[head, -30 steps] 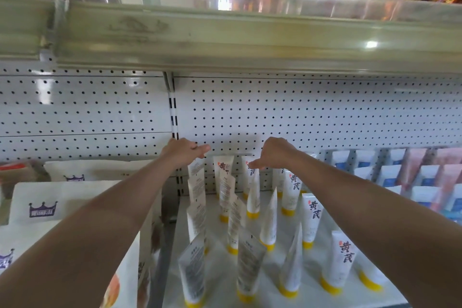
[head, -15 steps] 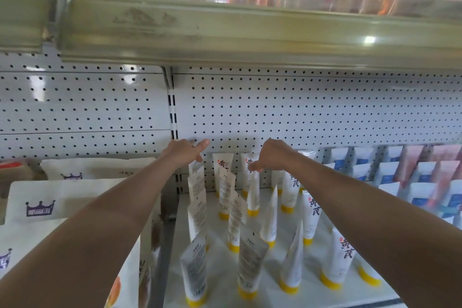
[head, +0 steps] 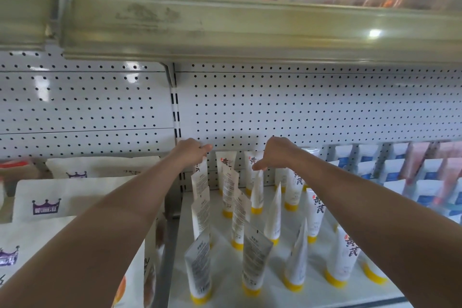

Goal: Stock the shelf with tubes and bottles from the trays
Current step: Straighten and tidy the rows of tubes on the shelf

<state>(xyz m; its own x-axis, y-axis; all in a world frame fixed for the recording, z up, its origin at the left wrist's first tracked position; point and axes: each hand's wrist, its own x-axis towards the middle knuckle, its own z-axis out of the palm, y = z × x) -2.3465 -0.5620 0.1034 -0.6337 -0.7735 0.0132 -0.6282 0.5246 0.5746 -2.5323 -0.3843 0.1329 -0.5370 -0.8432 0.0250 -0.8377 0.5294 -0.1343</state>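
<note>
Head view: both arms far in at 12 o'clock, left hand (head: 191,152) pinching the flat top of a back tube (head: 200,177), right hand (head: 275,155) curled over another tube (head: 257,190), grip unclear; likely light, soft, tippy on yellow caps, so best held mid-body on the shelf (head: 225,290).

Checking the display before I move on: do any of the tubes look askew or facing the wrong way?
Yes. The front-left tubes show their printed backs and lean, while the right-hand tubes face label-forward. None have fallen over.
</note>
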